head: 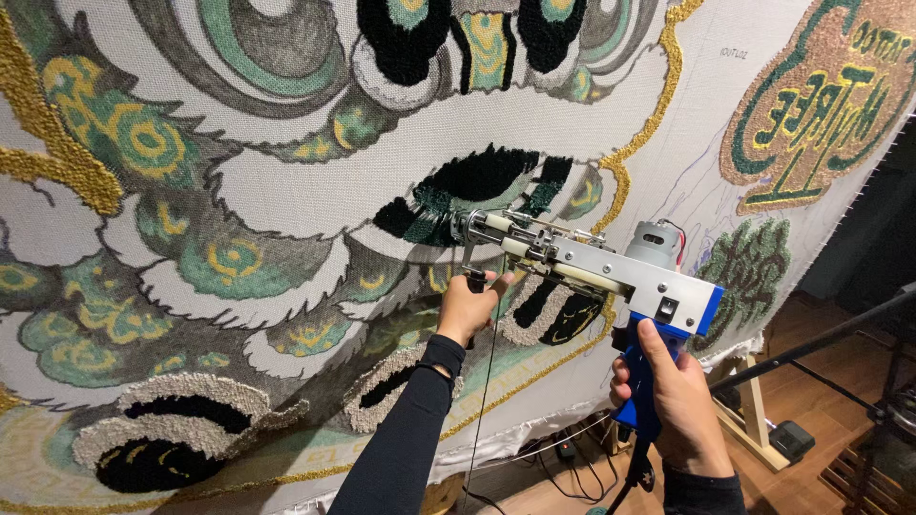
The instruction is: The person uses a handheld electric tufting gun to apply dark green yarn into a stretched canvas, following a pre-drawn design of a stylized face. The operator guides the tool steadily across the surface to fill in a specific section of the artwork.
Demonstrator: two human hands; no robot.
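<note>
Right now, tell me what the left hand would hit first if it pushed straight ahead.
Most likely the stretched tufting cloth, near its black tufted patch. The left hand grips the tufting gun's front handle; depth is unclear.

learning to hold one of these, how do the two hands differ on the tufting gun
The left hand grips the thin black front handle near the needle, arm raised and extended. The right hand wraps the thick blue rear grip, lower and nearer the camera. Both are closed on the tufting gun.
</note>
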